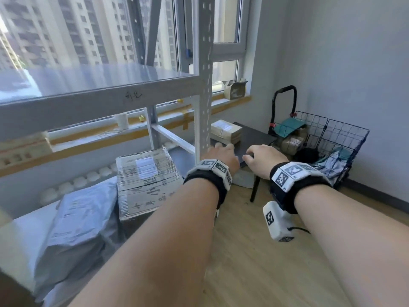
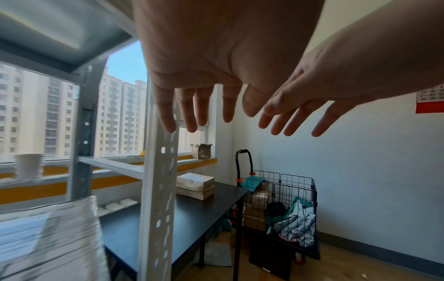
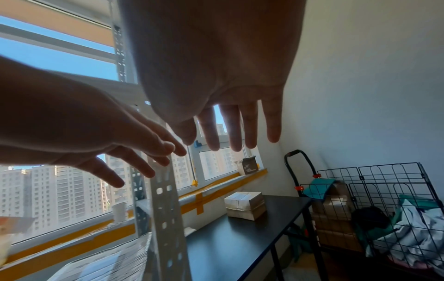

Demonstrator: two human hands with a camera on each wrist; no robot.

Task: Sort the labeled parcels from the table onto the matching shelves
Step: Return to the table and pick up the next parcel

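Shelf frame (image 1: 204, 63): painted metal, pale grey, perforated upright, smooth; shelf board (image 1: 93, 78) glossy, reflected the window. Table (image 2: 199, 213): black top, matt, smooth. Small parcel (image 1: 225, 131) on it: brown cardboard, clear glossy tape, white paper label. Larger box (image 1: 146, 182) on lower shelf: cardboard, wrapped in shiny clear film. Mailer bag (image 1: 75, 224) beside it: grey plastic, wrinkled, slight sheen. Basket (image 1: 336, 138): black wire mesh. Floor (image 1: 254, 262): light wood-look planks, satin.
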